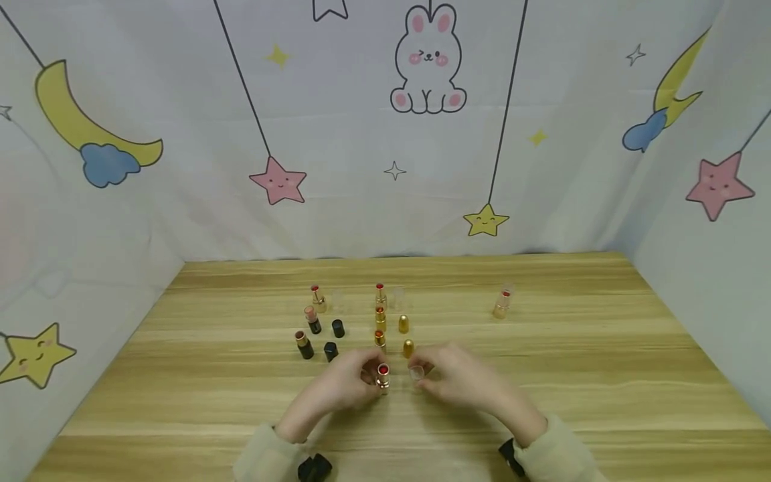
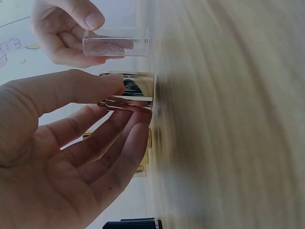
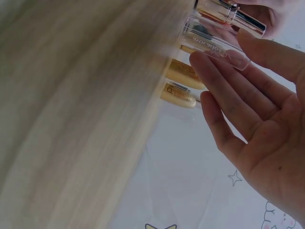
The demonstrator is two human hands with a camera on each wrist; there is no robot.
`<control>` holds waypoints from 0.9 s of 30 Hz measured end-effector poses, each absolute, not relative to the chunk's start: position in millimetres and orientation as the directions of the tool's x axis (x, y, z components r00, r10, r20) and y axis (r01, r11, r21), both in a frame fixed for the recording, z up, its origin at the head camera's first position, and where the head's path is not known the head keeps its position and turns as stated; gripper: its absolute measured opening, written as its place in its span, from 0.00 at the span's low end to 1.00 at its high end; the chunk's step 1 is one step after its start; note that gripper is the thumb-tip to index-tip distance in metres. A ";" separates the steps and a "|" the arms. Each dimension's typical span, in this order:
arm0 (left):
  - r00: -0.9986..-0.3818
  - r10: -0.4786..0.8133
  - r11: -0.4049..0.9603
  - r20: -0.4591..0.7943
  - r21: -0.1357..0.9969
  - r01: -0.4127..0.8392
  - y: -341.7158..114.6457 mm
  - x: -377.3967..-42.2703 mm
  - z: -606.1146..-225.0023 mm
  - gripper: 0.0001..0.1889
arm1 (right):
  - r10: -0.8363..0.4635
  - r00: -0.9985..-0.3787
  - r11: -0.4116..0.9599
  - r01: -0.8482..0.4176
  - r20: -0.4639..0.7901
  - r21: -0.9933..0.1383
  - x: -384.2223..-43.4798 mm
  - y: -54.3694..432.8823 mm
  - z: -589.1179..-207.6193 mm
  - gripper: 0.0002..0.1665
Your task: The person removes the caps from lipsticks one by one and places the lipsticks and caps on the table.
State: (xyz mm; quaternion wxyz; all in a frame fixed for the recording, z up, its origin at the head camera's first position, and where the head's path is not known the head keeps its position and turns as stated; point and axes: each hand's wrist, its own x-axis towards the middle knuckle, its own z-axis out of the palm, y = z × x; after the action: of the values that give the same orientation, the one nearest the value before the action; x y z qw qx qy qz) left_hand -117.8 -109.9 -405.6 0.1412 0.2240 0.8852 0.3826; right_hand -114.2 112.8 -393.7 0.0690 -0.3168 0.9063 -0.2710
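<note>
My left hand [image 1: 345, 380] pinches the gold case of a lipstick [image 1: 383, 383] between thumb and fingers. The lipstick stands upright on the wooden table, its red bullet exposed. In the left wrist view the shiny gold case [image 2: 138, 85] meets the tabletop. Just to the right, my right hand [image 1: 460, 378] holds a clear cap [image 1: 417, 373] between thumb and fingertips. Pale lettering shows on that transparent cap [image 3: 212, 42] in the right wrist view. Cap and lipstick are side by side with a small gap, the cap's end at or close to the table.
Behind my hands stand gold lipsticks [image 1: 381, 320] with gold caps [image 1: 403, 325] beside them. Further left are black-cased lipsticks [image 1: 305, 346], black caps [image 1: 338, 328] and another gold-cased lipstick [image 1: 318, 301]. A lipstick under a clear cover [image 1: 502, 306] stands apart at the right.
</note>
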 end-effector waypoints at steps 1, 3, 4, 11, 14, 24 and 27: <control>-0.859 0.506 0.606 -0.080 0.741 0.288 -110.4 -118.1 -405.7 0.15 | -0.608 -0.792 0.657 -0.535 0.045 -0.531 -113.7 112.2 -394.2 0.14; -0.858 0.508 0.607 -0.082 0.741 0.288 -111.5 -118.4 -405.8 0.15 | -0.607 -0.794 0.659 -0.534 0.046 -0.530 -113.4 111.4 -395.0 0.14; -0.856 0.510 0.605 -0.082 0.742 0.290 -112.0 -118.5 -406.0 0.15 | -0.607 -0.793 0.659 -0.535 0.047 -0.529 -113.2 111.2 -395.3 0.14; -0.856 0.513 0.592 -0.063 0.749 0.299 -114.3 -118.7 -408.0 0.14 | -0.615 -0.787 0.649 -0.546 0.058 -0.529 -113.7 108.8 -396.2 0.13; -0.852 0.521 0.581 -0.059 0.755 0.303 -115.2 -119.4 -409.1 0.14 | -0.623 -0.780 0.642 -0.557 0.064 -0.527 -114.3 108.1 -396.4 0.13; -0.854 0.515 0.598 -0.078 0.746 0.293 -115.8 -119.9 -408.3 0.16 | -0.631 -0.773 0.638 -0.567 0.068 -0.521 -114.0 105.6 -396.7 0.15; -0.855 0.513 0.601 -0.077 0.743 0.294 -116.3 -120.2 -407.1 0.16 | -0.636 -0.769 0.632 -0.572 0.071 -0.523 -114.5 105.5 -397.8 0.17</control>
State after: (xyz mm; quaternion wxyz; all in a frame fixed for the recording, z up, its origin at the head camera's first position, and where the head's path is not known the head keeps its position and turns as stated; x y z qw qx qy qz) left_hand -120.2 -116.3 -407.1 0.1426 0.2284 0.8833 0.3837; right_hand -114.5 105.5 -397.8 0.0599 -0.3349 0.9015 -0.2677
